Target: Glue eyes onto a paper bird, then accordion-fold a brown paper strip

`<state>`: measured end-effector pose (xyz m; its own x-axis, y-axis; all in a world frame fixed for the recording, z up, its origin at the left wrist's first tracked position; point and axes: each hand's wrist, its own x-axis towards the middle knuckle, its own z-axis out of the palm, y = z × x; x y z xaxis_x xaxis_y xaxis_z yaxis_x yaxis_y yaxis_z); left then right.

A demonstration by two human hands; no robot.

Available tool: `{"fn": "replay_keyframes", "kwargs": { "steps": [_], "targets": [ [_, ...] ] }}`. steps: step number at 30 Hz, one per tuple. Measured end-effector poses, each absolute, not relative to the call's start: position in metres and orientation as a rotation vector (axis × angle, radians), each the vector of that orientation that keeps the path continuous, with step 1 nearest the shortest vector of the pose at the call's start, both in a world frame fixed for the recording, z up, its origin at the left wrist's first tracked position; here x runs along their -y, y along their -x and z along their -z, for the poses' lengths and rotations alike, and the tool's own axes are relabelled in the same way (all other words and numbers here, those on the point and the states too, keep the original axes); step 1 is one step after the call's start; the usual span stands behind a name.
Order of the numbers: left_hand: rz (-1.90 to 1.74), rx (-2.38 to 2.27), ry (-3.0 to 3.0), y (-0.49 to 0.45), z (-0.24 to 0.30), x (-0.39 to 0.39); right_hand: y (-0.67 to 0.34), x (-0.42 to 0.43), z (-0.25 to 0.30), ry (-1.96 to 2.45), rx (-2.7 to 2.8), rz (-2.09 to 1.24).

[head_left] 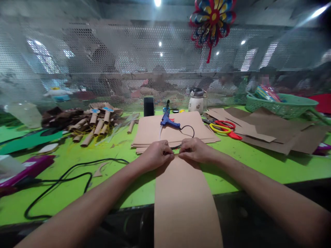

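While I watch from afar, the table (pixel 139 194) spreads out ahead, and the sheet (pixel 184 199) runs lengthwise from its far end back toward me, passing the table's near edge. At that far end, my left hand (pixel 158 155) and right hand (pixel 196 150) pinch it side by side, neither one nearer. Just beyond them lies the glue gun (pixel 169 121).

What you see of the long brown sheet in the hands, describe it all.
The long brown sheet is plain, matte and tan, and looks like kraft paper or thin card. The left hand and right hand pinch its far end, partly hiding that edge. From there it extends past the near edge of the green table, its right side curving gently. Its near end is out of the picture.
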<state>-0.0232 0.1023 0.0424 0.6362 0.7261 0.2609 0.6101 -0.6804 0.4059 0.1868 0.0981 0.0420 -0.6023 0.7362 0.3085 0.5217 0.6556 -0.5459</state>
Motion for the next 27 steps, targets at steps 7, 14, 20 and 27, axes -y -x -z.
{"fn": "replay_keyframes", "kwargs": {
  "steps": [7, 14, 20, 27],
  "targets": [
    [-0.52, -1.104, -2.621, 0.0242, -0.0399, -0.1042, -0.1865, -0.1006, -0.0376, 1.022, 2.349, -0.583],
    [-0.462, -1.086, -2.612, 0.0251, -0.0444, -0.1037, -0.1875, -0.1013, -0.0353, 1.085, 2.344, -0.609],
    [-0.484, -1.077, -2.635, 0.0261, -0.0401, -0.1067, -0.1878, -0.1011, -0.0338, 1.075, 2.35, -0.589],
    [-0.476, -1.077, -2.679, 0.0269, -0.0387, -0.1051, -0.1906, -0.1, -0.0383, 1.088, 2.405, -0.606]
  ]
}}
